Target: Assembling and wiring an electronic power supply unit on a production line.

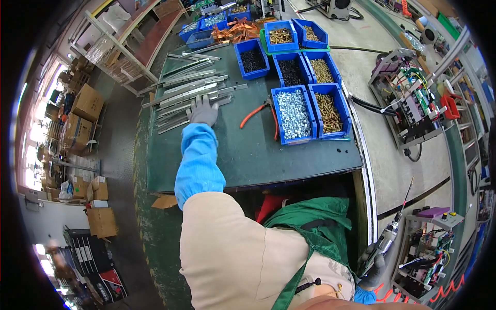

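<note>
- Stretching far forward over the green table (248, 155), left arm in blue sleeve (199, 160).
- Resting the gloved left hand (203, 111), fingers spread open, on the metal rails (188, 95); gripping nothing.
- Holding an electric screwdriver (388, 238) low at the right side, right hand (373, 274) closed around it.

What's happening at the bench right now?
A person in a blue sleeve cover reaches the gloved left hand onto a pile of grey metal strips on the green bench. The right hand holds a powered screwdriver down beside the bench. Orange-handled pliers lie by blue bins of screws.
</note>
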